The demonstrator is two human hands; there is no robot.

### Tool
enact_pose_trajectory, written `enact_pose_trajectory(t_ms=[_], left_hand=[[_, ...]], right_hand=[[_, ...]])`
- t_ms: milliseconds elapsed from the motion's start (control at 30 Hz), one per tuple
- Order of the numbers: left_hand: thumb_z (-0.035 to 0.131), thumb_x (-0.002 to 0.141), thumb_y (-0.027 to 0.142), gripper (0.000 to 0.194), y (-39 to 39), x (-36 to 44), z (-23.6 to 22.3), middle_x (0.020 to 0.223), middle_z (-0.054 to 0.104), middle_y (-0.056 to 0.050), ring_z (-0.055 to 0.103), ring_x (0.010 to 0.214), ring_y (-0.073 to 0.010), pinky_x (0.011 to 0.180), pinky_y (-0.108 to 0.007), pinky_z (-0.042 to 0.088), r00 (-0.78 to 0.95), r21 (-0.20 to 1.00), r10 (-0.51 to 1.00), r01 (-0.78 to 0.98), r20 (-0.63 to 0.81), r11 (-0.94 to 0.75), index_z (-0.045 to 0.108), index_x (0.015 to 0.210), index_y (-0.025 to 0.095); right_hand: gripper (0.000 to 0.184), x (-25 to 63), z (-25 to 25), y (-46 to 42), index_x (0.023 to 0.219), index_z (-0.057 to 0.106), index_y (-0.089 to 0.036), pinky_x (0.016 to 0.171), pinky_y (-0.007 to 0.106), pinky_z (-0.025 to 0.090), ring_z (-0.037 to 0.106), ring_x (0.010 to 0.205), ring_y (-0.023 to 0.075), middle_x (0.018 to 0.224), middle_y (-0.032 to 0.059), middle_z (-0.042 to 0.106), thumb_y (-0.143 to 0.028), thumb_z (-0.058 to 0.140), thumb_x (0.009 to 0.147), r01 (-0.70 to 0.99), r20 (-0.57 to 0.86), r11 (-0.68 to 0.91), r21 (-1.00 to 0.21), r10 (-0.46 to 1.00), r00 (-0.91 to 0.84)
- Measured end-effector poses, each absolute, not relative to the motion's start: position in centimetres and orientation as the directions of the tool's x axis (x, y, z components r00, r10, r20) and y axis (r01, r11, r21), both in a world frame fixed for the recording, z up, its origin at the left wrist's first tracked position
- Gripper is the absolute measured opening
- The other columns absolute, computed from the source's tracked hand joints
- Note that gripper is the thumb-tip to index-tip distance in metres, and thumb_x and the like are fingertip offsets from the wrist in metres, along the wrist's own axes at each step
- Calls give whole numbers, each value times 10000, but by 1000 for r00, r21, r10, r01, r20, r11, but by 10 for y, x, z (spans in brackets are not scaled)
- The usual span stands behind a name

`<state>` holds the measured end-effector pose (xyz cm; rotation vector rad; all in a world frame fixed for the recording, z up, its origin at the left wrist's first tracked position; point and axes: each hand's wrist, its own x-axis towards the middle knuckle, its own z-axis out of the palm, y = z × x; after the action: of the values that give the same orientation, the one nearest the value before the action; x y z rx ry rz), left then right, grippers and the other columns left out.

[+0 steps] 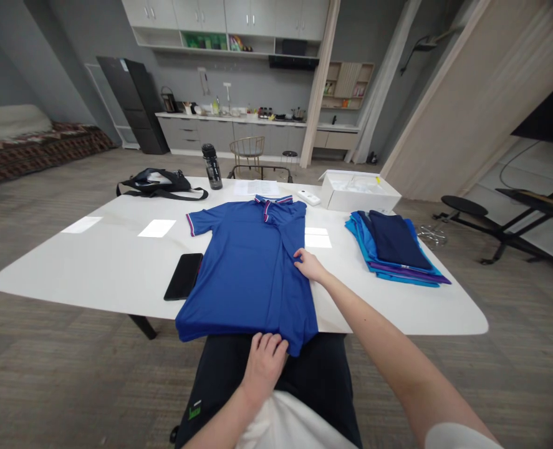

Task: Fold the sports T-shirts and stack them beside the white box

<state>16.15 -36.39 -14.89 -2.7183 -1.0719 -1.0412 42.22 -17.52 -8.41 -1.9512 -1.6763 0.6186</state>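
Note:
A blue polo shirt (245, 268) lies on the white table, its collar at the far end and its hem hanging over the near edge. Its right side is folded inward, with the sleeve on that side turned over the body. My left hand (265, 358) is at the hem, fingers curled over the cloth, thumb hidden. At the shirt's right edge, about midway up, my right hand (310, 265) pinches the fabric between thumb and fingers. A dark phone or tablet (183, 277) rests against the shirt's left side.
On the white table (117, 268) are a stack of folded clothes (398, 246) and an open white box (360, 192) at right. A black bag (159, 182), a dark bottle (212, 167), papers (256, 188) and a white remote-like object (308, 197) lie along the far side.

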Motion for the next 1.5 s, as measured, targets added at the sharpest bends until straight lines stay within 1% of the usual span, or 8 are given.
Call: enact_pose_trajectory(t_ms=[433, 567, 667, 767, 933, 1100, 1233, 1500], left_hand=[[512, 817, -6, 336, -352, 146, -121, 897, 665, -56, 644, 824, -257, 775, -415, 523, 488, 347, 732, 661, 475, -666, 592, 1077, 192], [479, 922, 85, 189, -365, 134, -128, 884, 687, -45, 681, 778, -205, 726, -324, 532, 199, 667, 837, 524, 510, -530, 544, 1051, 207], [536, 969, 241, 61, -380, 128, -131, 899, 689, -23, 666, 731, -160, 675, -270, 518, -48, 918, 962, 317, 268, -240, 501, 1016, 221], [583, 943, 324, 149, -392, 132, -134, 881, 637, 4, 639, 745, -140, 688, -257, 521, -108, 996, 993, 87, 39, -30, 473, 968, 227], [637, 865, 372, 261, -396, 143, -150, 843, 589, 34, 641, 708, -142, 679, -296, 551, -65, 938, 959, -238, -276, 253, 432, 955, 238], [766, 721, 309, 426, -390, 142, -154, 968, 706, -39, 689, 882, -197, 845, -336, 527, 13, 924, 953, -238, -304, 298, 551, 1076, 209], [753, 685, 194, 558, -389, 141, -146, 1191, 724, -87, 665, 1114, -262, 1027, -387, 457, 179, 857, 912, -313, -369, 408, 631, 1230, 186], [884, 588, 219, 485, -397, 160, -148, 1055, 765, -97, 706, 1037, -268, 1040, -407, 464, 277, 620, 783, -489, -557, 614, 704, 1035, 160]], right_hand=[[313, 413, -73, -183, 1126, 620, -225, 730, 252, 431, 611, 799, 174, 882, 12, 658, -303, 737, 846, 820, -58, -91, -565, 996, 70], [346, 410, -71, -191, 1230, 580, -237, 717, 255, 447, 651, 775, 179, 878, 20, 692, -313, 684, 909, 841, -70, -93, -532, 995, 66], [373, 411, -68, -191, 1350, 518, -217, 703, 272, 484, 676, 687, 175, 883, 42, 724, -417, 467, 1039, 818, -123, -193, -542, 981, 150], [389, 412, -64, -189, 1364, 544, -194, 799, 295, 512, 721, 788, 196, 995, 88, 751, -374, 357, 1074, 843, -173, -239, -482, 969, 176], [383, 405, -60, -197, 1335, 561, -154, 991, 359, 467, 651, 1185, 288, 1287, 187, 670, -287, 578, 976, 888, -126, -239, -392, 971, 205], [480, 399, -61, -204, 1251, 580, -90, 883, 410, 517, 684, 1110, 341, 1174, 271, 686, -486, 554, 979, 873, -150, -420, -250, 907, 393], [365, 404, -63, -198, 1029, 696, -145, 822, 356, 524, 712, 1051, 309, 1098, 216, 731, -486, 582, 961, 865, -215, -419, -277, 904, 369], [332, 415, -69, -189, 991, 719, -141, 809, 329, 506, 721, 1015, 294, 1042, 189, 753, -419, 538, 986, 861, -201, -384, -335, 921, 333]])
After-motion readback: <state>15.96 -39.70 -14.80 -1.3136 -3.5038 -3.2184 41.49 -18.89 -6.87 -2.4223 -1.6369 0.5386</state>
